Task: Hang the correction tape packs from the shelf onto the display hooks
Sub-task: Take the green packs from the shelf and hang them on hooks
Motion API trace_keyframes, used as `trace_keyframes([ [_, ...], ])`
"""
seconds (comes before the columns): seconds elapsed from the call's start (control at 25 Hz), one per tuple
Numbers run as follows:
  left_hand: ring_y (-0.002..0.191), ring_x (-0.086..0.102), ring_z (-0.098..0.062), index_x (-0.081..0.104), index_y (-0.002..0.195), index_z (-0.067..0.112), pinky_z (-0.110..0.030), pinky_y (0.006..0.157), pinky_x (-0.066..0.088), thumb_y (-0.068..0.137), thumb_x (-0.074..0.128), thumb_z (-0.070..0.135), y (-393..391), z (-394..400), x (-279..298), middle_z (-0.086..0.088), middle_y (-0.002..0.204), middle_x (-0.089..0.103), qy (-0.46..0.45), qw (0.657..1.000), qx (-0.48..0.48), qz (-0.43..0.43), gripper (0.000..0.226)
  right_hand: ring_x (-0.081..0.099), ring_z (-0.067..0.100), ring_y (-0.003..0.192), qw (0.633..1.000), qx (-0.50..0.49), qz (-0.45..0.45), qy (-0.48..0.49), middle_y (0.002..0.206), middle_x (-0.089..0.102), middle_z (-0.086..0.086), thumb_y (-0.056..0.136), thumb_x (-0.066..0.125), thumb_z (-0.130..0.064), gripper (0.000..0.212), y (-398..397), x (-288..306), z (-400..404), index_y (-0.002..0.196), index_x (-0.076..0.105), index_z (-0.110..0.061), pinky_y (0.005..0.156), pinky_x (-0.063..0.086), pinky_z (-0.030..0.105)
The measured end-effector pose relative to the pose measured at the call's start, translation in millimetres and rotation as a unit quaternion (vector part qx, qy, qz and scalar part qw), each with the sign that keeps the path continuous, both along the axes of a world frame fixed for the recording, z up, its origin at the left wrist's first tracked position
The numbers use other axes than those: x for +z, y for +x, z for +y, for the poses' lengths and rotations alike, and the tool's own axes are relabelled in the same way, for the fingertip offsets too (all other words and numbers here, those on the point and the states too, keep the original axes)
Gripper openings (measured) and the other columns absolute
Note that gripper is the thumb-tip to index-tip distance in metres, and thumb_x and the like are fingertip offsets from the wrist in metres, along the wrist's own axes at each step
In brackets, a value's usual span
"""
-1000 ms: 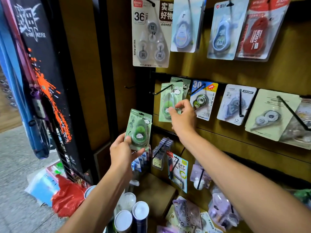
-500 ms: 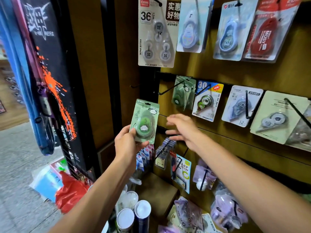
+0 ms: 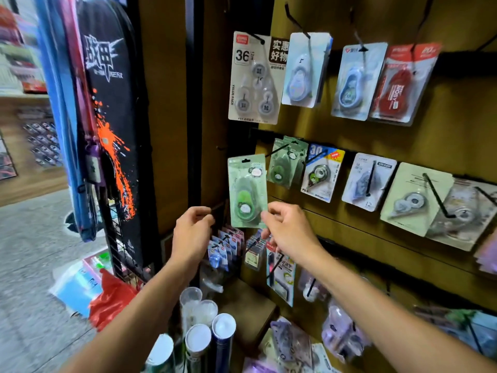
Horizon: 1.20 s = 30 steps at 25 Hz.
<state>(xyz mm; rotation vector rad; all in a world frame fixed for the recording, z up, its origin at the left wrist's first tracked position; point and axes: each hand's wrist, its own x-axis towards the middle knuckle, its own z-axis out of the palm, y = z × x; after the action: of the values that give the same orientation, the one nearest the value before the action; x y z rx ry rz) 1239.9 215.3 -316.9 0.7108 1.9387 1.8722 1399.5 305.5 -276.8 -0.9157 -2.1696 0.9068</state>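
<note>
Green correction tape pack [image 3: 247, 191] held upright in front of the wooden display wall [image 3: 457, 135], just left of the middle row of hanging packs. Its lower right corner sits between the thumb and fingers of the right hand [image 3: 289, 232], which pinches that corner from below and to the right; the rest of the card stands free above the hand. The remaining fingers of this hand are curled under the pinch.

The left hand [image 3: 192, 232] lies just left of the pack's lower edge, apart from it. Its fingers are curled inward with the tips near the thumb; a thin dark item shows at the fingertips, too small and blurred to identify, so whether the hand grips anything cannot be told.

Immediately right of the held pack, matching green packs [image 3: 286, 165] hang on a black display hook [image 3: 279, 149]. Further right on the same row hang a blue-and-yellow pack [image 3: 321, 175] and a white pack [image 3: 367, 181]. Above, a three-piece value pack [image 3: 254, 79] hangs on the upper row. Rolled tubes with white caps [image 3: 204, 332] stand below the hands.
</note>
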Motion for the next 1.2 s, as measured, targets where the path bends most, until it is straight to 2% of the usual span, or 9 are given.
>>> trace_keyframes([
  [0.16,0.125,0.05,-0.029,0.038,0.145,0.026,-0.047,0.101,0.043,0.086,0.063,0.036,-3,-6,1,-0.005,0.14,0.052,-0.22,0.935,-0.023,0.279,0.065,0.047,0.021,0.048,0.998,-0.047,0.037,-0.011,0.06,0.068,0.005,0.095,0.052,-0.022,0.026,5,12,3,0.081,0.062,-0.003,0.048,0.038,0.035],
  [0.36,0.134,0.038,-0.03,0.02,0.152,0.029,-0.051,0.104,0.036,0.081,0.063,0.056,9,-2,-1,-0.001,0.152,0.036,-0.273,0.883,-0.033,0.381,0.088,0.047,0.017,0.046,0.998,-0.059,0.011,-0.014,0.064,0.069,0.006,0.096,0.05,-0.017,0.027,7,13,1,0.084,0.062,0.003,0.046,0.037,0.027],
  [0.44,0.135,0.036,-0.029,0.017,0.153,0.03,-0.051,0.105,0.034,0.078,0.063,0.062,12,1,-6,0.0,0.154,0.034,-0.279,0.872,-0.043,0.4,0.094,0.045,0.013,0.044,0.998,-0.064,0.014,-0.005,0.066,0.07,0.006,0.096,0.049,-0.016,0.023,5,13,3,0.089,0.061,0.001,0.044,0.035,0.024],
  [0.52,0.136,0.035,-0.029,0.015,0.153,0.031,-0.052,0.107,0.033,0.076,0.063,0.065,14,2,-10,0.0,0.155,0.032,-0.283,0.871,-0.053,0.399,0.097,0.046,0.008,0.046,0.997,-0.082,0.011,0.009,0.074,0.07,0.004,0.097,0.049,-0.019,0.013,2,11,5,0.108,0.055,-0.02,0.042,0.034,0.02],
  [0.64,0.136,0.036,-0.029,0.015,0.154,0.031,-0.051,0.107,0.034,0.077,0.061,0.067,11,6,-17,0.0,0.155,0.032,-0.28,0.876,-0.052,0.39,0.096,0.051,0.017,0.066,0.992,-0.105,0.027,0.059,0.083,0.068,0.003,0.096,0.05,-0.019,0.039,-4,1,13,0.124,0.036,-0.043,0.051,0.037,0.026],
  [0.84,0.134,0.039,-0.028,0.019,0.153,0.031,-0.049,0.105,0.037,0.079,0.059,0.065,-2,16,-33,0.001,0.154,0.035,-0.278,0.88,-0.056,0.382,0.09,0.066,0.026,0.07,0.986,-0.121,0.075,0.084,0.074,0.067,0.003,0.094,0.047,-0.011,0.034,-21,-4,42,0.1,0.043,-0.044,0.054,0.053,0.044],
  [0.96,0.133,0.041,-0.029,0.023,0.152,0.031,-0.049,0.105,0.038,0.081,0.062,0.059,-7,24,-42,0.002,0.153,0.037,-0.274,0.883,-0.056,0.377,0.086,0.069,0.023,0.068,0.982,-0.16,0.052,0.084,0.076,0.068,0.001,0.096,0.047,-0.008,0.03,-32,1,73,0.096,0.048,-0.038,0.051,0.052,0.04],
  [1.08,0.131,0.043,-0.029,0.027,0.151,0.03,-0.048,0.102,0.04,0.081,0.064,0.055,-12,33,-55,0.0,0.151,0.04,-0.27,0.888,-0.063,0.367,0.082,0.069,0.022,0.075,0.981,-0.186,0.023,0.048,0.087,0.069,0.003,0.097,0.046,-0.007,0.03,-42,4,115,0.098,0.047,-0.037,0.051,0.051,0.032],
  [1.2,0.129,0.045,-0.032,0.03,0.15,0.029,-0.048,0.101,0.042,0.081,0.067,0.052,-18,38,-64,-0.003,0.148,0.044,-0.262,0.893,-0.067,0.359,0.081,0.069,0.025,0.077,0.984,-0.178,0.019,-0.004,0.105,0.068,0.003,0.093,0.047,-0.004,0.039,-42,0,141,0.105,0.047,-0.041,0.062,0.061,0.047],
])
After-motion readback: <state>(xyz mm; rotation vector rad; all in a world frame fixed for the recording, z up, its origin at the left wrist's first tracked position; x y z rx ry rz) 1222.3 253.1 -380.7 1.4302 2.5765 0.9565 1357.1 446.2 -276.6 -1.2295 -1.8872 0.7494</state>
